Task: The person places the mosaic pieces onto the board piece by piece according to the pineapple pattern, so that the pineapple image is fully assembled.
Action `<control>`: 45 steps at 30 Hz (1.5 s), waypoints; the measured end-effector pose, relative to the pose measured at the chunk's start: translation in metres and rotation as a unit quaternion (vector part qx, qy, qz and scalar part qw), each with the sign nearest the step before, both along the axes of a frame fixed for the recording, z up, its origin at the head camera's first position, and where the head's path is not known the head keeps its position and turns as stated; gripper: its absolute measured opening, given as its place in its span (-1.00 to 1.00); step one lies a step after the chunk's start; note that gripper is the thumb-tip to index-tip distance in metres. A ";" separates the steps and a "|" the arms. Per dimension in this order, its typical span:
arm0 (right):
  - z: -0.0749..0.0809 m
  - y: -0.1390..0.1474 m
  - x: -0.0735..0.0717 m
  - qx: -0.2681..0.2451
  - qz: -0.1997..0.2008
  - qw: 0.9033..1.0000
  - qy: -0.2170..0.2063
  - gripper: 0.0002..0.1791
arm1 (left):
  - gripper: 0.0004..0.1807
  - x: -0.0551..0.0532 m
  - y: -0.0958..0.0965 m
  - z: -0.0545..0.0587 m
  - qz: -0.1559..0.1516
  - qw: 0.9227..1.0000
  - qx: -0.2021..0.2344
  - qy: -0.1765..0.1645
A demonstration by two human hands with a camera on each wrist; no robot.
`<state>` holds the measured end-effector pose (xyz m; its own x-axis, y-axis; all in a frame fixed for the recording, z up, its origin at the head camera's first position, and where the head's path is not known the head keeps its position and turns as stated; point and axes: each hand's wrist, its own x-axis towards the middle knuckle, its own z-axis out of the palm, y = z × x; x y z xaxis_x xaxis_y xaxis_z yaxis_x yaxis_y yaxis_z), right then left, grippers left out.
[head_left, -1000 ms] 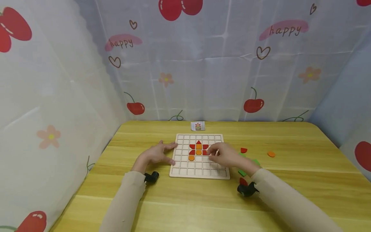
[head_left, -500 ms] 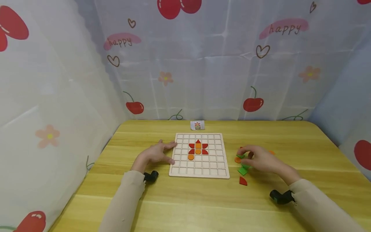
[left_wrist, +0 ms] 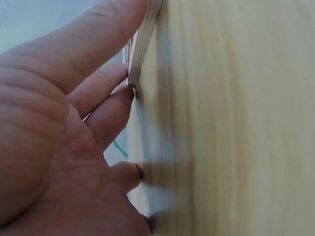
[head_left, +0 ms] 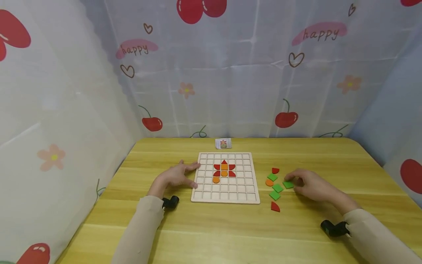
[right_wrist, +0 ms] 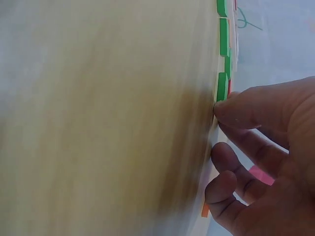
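Observation:
A pale wooden grid board (head_left: 244,189) lies at the middle of the table in the head view. Red and orange tiles form a flower-like shape on it, and an orange round tile (head_left: 215,180) sits lower left of that shape. My left hand (head_left: 176,176) rests at the board's left side, thumb and fingers spread, tips touching its edge. To the right of the board, my right hand (head_left: 311,185) pinches a green square tile (head_left: 288,184) by its edge, low at the table. In the right wrist view, thumb and index finger meet at that tile (right_wrist: 222,86).
Left of my right hand lie more green square tiles (head_left: 277,188), an orange round tile (head_left: 269,182) and red quarter-round tiles (head_left: 275,206). In the right wrist view an orange tile (right_wrist: 205,210) shows beyond the fingers. A small pattern card (head_left: 223,143) lies behind the board.
My right hand has left the board, moved right over the loose tiles and come to a green square tile at their right side. The left hand has stayed at the board's edge.

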<state>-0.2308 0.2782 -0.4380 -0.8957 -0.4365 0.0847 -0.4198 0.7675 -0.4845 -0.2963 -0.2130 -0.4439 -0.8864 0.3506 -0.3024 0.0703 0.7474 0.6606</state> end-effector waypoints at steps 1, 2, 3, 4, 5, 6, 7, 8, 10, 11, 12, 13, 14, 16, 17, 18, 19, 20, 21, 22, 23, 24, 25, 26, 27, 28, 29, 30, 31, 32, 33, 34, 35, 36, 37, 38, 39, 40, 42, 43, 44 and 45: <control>-0.001 0.000 -0.001 0.004 0.001 1.000 0.003 -0.67 | -0.01 0.000 0.000 0.000 0.001 1.000 0.002 -0.001; -0.001 -0.001 -0.002 0.007 0.002 1.000 0.005 -0.68 | -0.02 0.000 -0.001 -0.001 0.003 1.000 0.004 -0.002; -0.001 -0.001 -0.003 0.011 0.001 1.000 0.004 -0.68 | -0.02 0.000 -0.001 0.000 0.004 1.000 0.005 -0.002; -0.002 -0.002 -0.003 0.014 0.005 1.000 0.005 -0.69 | -0.02 0.000 -0.001 -0.001 0.006 1.000 0.005 -0.002; -0.002 -0.003 -0.004 0.017 0.007 1.000 0.002 -0.70 | -0.02 0.000 -0.001 0.000 0.007 1.000 0.003 -0.003; -0.002 -0.003 -0.005 0.019 0.010 1.000 0.000 -0.70 | -0.02 0.001 -0.001 0.000 0.008 1.000 0.003 -0.004; -0.002 -0.004 -0.005 0.020 0.013 1.000 -0.002 -0.71 | -0.02 0.002 -0.001 0.001 0.009 1.000 0.001 -0.005; -0.002 -0.004 -0.005 0.021 0.016 1.000 -0.005 -0.72 | -0.02 0.002 -0.001 0.001 0.009 1.000 0.000 -0.005; -0.001 -0.005 -0.005 0.024 0.020 0.999 -0.006 -0.73 | -0.03 0.003 0.000 0.003 0.009 1.000 0.000 -0.005; -0.001 -0.005 -0.005 0.026 0.019 0.999 -0.008 -0.74 | -0.03 0.004 0.001 0.003 0.008 1.000 0.000 -0.005; 0.000 -0.005 -0.004 0.028 0.019 0.999 -0.009 -0.74 | -0.04 0.004 0.001 0.003 0.008 1.000 0.000 -0.005; 0.001 -0.006 -0.004 0.029 0.020 0.999 -0.010 -0.75 | -0.04 0.004 0.001 0.003 0.008 1.000 0.000 -0.004; 0.001 -0.007 -0.005 0.030 0.020 0.999 -0.012 -0.75 | -0.04 0.004 0.001 0.003 0.008 1.000 0.001 -0.004; 0.004 -0.011 -0.005 0.029 0.017 0.999 -0.024 -0.76 | -0.03 0.004 0.000 0.003 0.008 1.000 0.000 -0.003; 0.006 -0.014 -0.005 0.027 0.015 0.999 -0.032 -0.75 | -0.03 0.004 0.000 0.003 0.007 1.000 0.000 -0.002; 0.007 -0.017 -0.006 0.024 0.012 0.999 -0.041 -0.75 | -0.03 0.004 -0.001 0.003 0.006 1.000 -0.001 -0.001; 0.009 -0.022 -0.006 0.021 0.008 0.999 -0.050 -0.76 | -0.03 0.004 -0.001 0.003 0.005 1.000 -0.001 -0.001; 0.011 -0.027 -0.007 0.019 0.003 0.998 -0.057 -0.76 | -0.02 0.004 -0.001 0.004 0.004 1.000 -0.001 0.000; 0.013 -0.033 -0.008 0.016 0.001 0.998 -0.063 -0.77 | -0.02 0.004 -0.001 0.004 0.004 1.000 -0.001 0.001; 0.014 -0.038 -0.010 0.013 0.000 0.998 -0.066 -0.77 | -0.02 0.004 -0.001 0.004 0.004 1.000 0.000 0.001; 0.015 -0.044 -0.011 0.011 0.002 0.998 -0.065 -0.77 | -0.02 0.004 -0.001 0.003 0.005 1.000 0.001 0.000; 0.017 -0.050 -0.013 0.011 0.005 0.998 -0.062 -0.77 | -0.02 0.004 -0.001 0.003 0.006 1.000 0.002 0.000; 0.018 -0.057 -0.014 0.010 0.007 0.998 -0.059 -0.77 | -0.02 0.004 -0.001 0.003 0.008 1.000 0.004 -0.001; 0.020 -0.063 -0.015 0.008 0.010 0.998 -0.059 -0.76 | -0.02 0.004 -0.001 0.002 0.009 1.000 0.006 -0.002; 0.022 -0.070 -0.016 0.005 0.011 0.998 -0.061 -0.76 | -0.02 0.003 -0.001 0.002 0.011 1.000 0.007 -0.003; 0.024 -0.076 -0.017 0.006 0.011 0.998 -0.062 -0.74 | -0.02 0.003 -0.001 0.001 0.012 1.000 0.008 -0.003; 0.026 -0.083 -0.019 0.005 0.008 0.998 -0.065 -0.74 | -0.02 0.003 -0.001 0.000 0.013 1.000 0.009 -0.004; 0.026 -0.090 -0.020 0.006 0.002 0.997 -0.071 -0.74 | -0.02 0.003 -0.001 0.000 0.014 1.000 0.010 -0.004; 0.027 -0.097 -0.021 0.006 -0.003 0.997 -0.074 -0.73 | -0.02 0.002 -0.002 -0.001 0.015 1.000 0.011 -0.003; 0.027 -0.104 -0.022 0.007 -0.006 0.997 -0.076 -0.73 | -0.02 0.002 -0.002 -0.001 0.016 1.000 0.012 -0.003; 0.027 -0.111 -0.024 0.009 -0.011 0.997 -0.076 -0.73 | -0.02 0.002 -0.002 -0.001 0.016 1.000 0.011 -0.003; 0.027 -0.117 -0.025 0.009 -0.016 0.997 -0.078 -0.73 | -0.02 0.002 -0.002 -0.002 0.017 1.000 0.011 -0.003; 0.026 -0.124 -0.027 0.008 -0.022 0.996 -0.081 -0.73 | -0.02 0.002 -0.002 -0.002 0.017 1.000 0.011 -0.003; 0.025 -0.131 -0.028 0.007 -0.027 0.996 -0.082 -0.73 | -0.02 0.002 -0.003 -0.002 0.018 1.000 0.011 -0.003; 0.025 -0.138 -0.030 0.005 -0.030 0.996 -0.085 -0.72 | -0.02 0.002 -0.003 -0.002 0.019 1.000 0.010 -0.003; 0.024 -0.144 -0.031 0.002 -0.031 0.996 -0.088 -0.72 | -0.02 0.002 -0.003 -0.002 0.020 1.000 0.009 -0.003; 0.023 -0.150 -0.032 0.000 -0.034 0.995 -0.089 -0.72 | -0.02 0.002 -0.004 -0.002 0.021 1.000 0.008 -0.003; 0.022 -0.156 -0.033 -0.001 -0.034 0.995 -0.089 -0.72 | -0.02 0.003 -0.004 -0.002 0.023 1.000 0.007 -0.002; 0.019 -0.166 -0.034 -0.002 -0.028 0.996 -0.085 -0.72 | -0.03 0.003 -0.003 -0.002 0.022 1.000 0.008 0.001; 0.018 -0.171 -0.034 -0.004 -0.024 0.996 -0.085 -0.73 | -0.03 0.003 -0.003 -0.001 0.020 1.000 0.009 0.002; 0.016 -0.175 -0.034 -0.007 -0.019 0.996 -0.086 -0.74 | -0.02 0.003 -0.002 -0.001 0.018 1.000 0.011 0.002; 0.015 -0.178 -0.034 -0.009 -0.017 0.996 -0.087 -0.75 | -0.02 0.004 -0.001 -0.001 0.015 1.000 0.013 0.002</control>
